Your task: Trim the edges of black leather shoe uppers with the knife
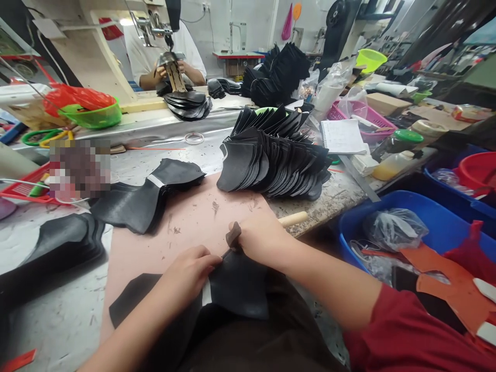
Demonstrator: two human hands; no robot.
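Observation:
My right hand [259, 240] is closed around a hammer, close to its dark head [233, 235]; the pale wooden handle [294, 219] sticks out behind the fist. Just below it lies a black leather-like piece [244, 284] with a white strip [206, 293] across its middle, partly hanging over my lap. My left hand [194, 271] presses its fingers together at the top edge of this piece, near the hammer head. Under both hands is a pinkish board [189, 222]. What the left fingertips pinch is partly hidden.
Stacked black pieces [271, 163] stand beyond the board, and more lie at its left [135, 201]. A blue bin [349, 227] with scraps is at my right. Across the table a person [194, 57] works by a sewing machine [96, 46]. A notebook [341, 137] lies back right.

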